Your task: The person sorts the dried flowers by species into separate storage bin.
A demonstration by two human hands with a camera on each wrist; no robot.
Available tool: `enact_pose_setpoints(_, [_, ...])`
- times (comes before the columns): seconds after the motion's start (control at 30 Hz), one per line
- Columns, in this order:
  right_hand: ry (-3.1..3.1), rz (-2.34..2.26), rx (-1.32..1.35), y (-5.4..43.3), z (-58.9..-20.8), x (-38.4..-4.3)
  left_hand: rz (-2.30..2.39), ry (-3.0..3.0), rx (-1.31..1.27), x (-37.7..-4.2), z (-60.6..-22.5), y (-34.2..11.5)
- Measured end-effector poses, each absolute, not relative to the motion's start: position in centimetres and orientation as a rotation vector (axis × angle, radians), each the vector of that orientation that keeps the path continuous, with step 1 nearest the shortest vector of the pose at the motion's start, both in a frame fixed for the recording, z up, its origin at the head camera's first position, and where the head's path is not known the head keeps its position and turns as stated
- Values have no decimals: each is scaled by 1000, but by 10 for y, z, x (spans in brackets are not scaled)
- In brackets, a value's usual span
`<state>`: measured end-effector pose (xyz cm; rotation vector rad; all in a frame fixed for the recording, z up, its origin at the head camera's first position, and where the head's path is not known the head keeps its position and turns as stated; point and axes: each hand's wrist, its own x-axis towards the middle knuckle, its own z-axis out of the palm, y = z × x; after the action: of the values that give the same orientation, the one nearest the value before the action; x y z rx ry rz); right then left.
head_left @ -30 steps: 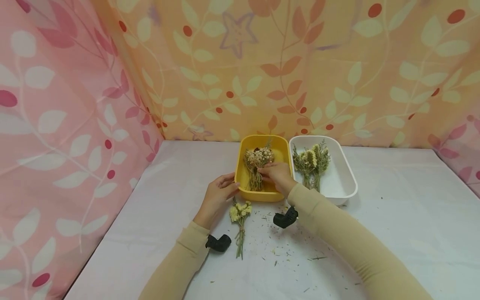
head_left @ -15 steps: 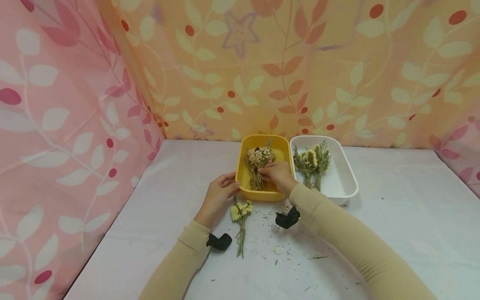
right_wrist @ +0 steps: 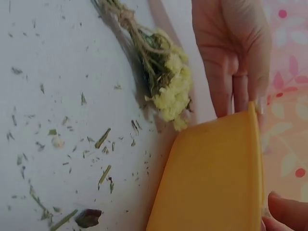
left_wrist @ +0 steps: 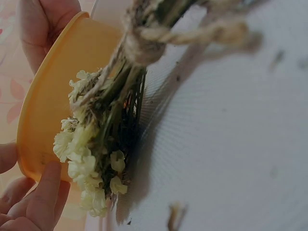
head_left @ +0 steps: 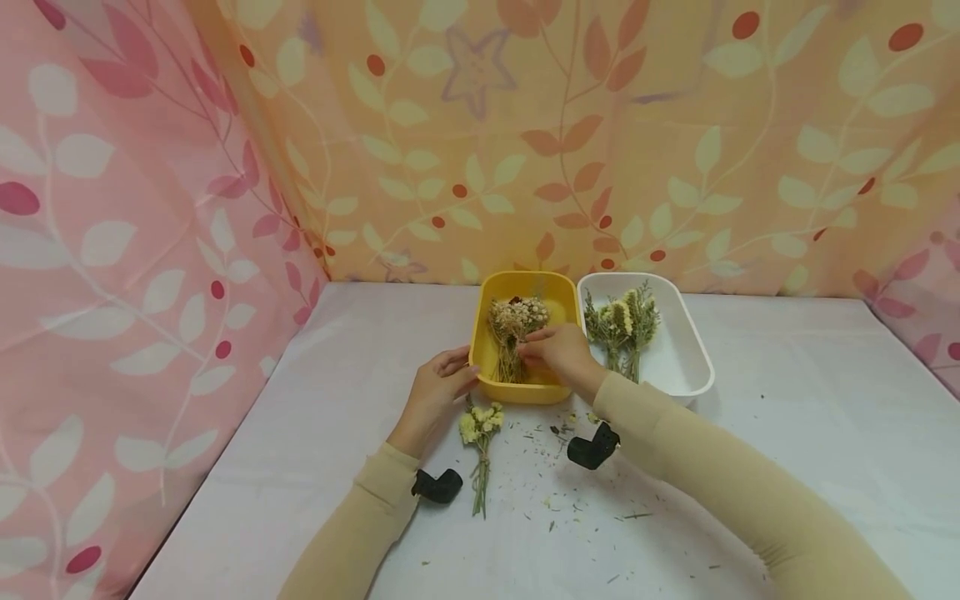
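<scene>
In the head view, the yellow tray (head_left: 528,393) holds a bunch of pale dried flowers (head_left: 517,317) with tied stems. My left hand (head_left: 435,392) holds the tray's left rim, thumb over the edge and fingers along the outside wall. Inside the tray, my right hand (head_left: 562,354) has its fingertips at the right side of the bunch's stems; whether they pinch them is hidden. On the cloth in front of the tray lies a small bouquet of yellow dried flowers (head_left: 482,425), tied with twine (left_wrist: 144,48). It looms close in the left wrist view.
A white tray (head_left: 678,358) stands against the yellow tray's right side, with yellow and green dried bouquets (head_left: 622,321) in it. Bits of stem and leaf (right_wrist: 103,139) are scattered over the white cloth (head_left: 787,467). A patterned curtain (head_left: 600,133) hangs behind.
My right hand and forearm have shifted slightly right, and the wrist has turned, so the fingertips cover less of the bunch. My left hand stays on the rim.
</scene>
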<state>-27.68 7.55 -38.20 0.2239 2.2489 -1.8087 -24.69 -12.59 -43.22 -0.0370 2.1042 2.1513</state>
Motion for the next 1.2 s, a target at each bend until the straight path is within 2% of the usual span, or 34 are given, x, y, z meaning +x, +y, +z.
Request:
enact_pose_setpoints(0.3, [2141, -1841, 61, 84, -372, -243, 2162, 2103, -47, -245, -432, -125])
enact_pose_setpoints(0.63, [2122, -1843, 8, 86, -371, -212, 2173, 2105, -28, -246, -433, -126])
enact_pose_setpoints(1.2, [2036, -1856, -53, 83, -400, -186, 2158, 2134, -19, -244, -432, -126])
